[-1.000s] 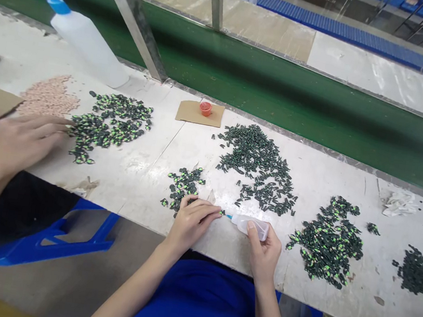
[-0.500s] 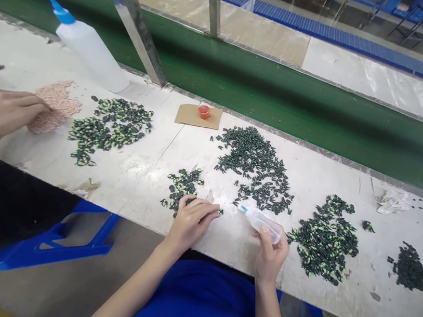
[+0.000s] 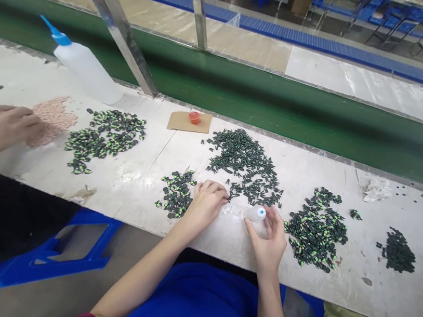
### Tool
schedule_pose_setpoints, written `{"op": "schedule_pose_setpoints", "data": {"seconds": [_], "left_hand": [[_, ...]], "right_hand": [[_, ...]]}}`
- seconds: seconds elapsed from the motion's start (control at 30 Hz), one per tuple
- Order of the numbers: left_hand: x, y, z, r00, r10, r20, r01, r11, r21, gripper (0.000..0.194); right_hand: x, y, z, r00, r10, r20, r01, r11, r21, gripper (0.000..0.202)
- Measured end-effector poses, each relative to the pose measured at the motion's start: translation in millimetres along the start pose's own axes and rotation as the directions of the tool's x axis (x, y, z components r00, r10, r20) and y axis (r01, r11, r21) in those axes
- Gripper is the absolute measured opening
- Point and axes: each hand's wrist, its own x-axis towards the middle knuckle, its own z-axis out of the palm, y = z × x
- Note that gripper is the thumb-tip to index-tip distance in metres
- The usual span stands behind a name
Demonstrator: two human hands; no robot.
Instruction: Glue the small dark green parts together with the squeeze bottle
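Squeeze bottle [image 3: 255,214], small, translucent, blue-tipped: at the desk [image 3: 140,190], newly turned from slanting to nozzle-up. Right hand [image 3: 273,240]: grip spread around the bottle; firmness of contact cannot be told. Left hand [image 3: 207,202]: shifted to the near edge of the slim dark-green pieces [image 3: 238,152]; grip drawn together, fingertips at one dark piece, pinch unclear. Green-marked dark pieces [image 3: 175,195]: clustered beside left hand.

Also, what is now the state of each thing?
Small bottle: upright, between thumb and fingers of right hand
Left hand: fingers bent
Large bottle: blue nozzle on
Red cup: uncovered
Cardboard under cup: flat
White tissue: crumpled
Pink pieces: loosely heaped
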Motion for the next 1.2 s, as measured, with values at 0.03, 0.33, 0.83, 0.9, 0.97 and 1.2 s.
{"op": "schedule_pose_setpoints", "data": {"seconds": [0.03, 0.33, 0.83, 0.9, 0.97, 1.2], "left_hand": [[0.8, -0.7, 1.5, 1.0, 0.01, 0.012, -0.01, 1.0, 0.003, 0.011], [-8.3, 3.5, -6.1, 0.997, 0.059, 0.042, -0.057, 0.997, -0.047, 0.017], [-47.8, -13.0, -19.2, 0.995, 0.059, -0.083, -0.056, 0.998, 0.036, 0.014], [-46.5, -15.4, -14.9, 0.994, 0.047, -0.094, -0.042, 0.998, 0.053, 0.012], [-44.5, -15.8, -12.5, 0.995, 0.049, -0.086, -0.046, 0.998, 0.037, 0.011], [-41.6, -7.3, -22.2, 0.999, 0.038, 0.015, -0.035, 0.987, -0.156, 0.015]], "right_hand": [[-3.9, -0.6, -3.3, 0.993, -0.102, -0.061, 0.098, 0.993, -0.068, 0.054], [-32.1, -27.0, 11.7, 0.947, -0.304, 0.109, 0.309, 0.951, -0.033, 0.021], [-28.8, -21.9, 41.1, 0.899, 0.291, 0.329, -0.374, 0.9, 0.225, 0.024], [-27.9, -20.5, 42.5, 0.902, 0.303, 0.308, -0.375, 0.902, 0.212, 0.029], [-26.6, -21.3, 44.2, 0.906, 0.3, 0.298, -0.364, 0.912, 0.19, 0.03], [-22.6, -32.0, 44.4, 0.923, 0.166, 0.347, -0.224, 0.966, 0.133, 0.021]]}}
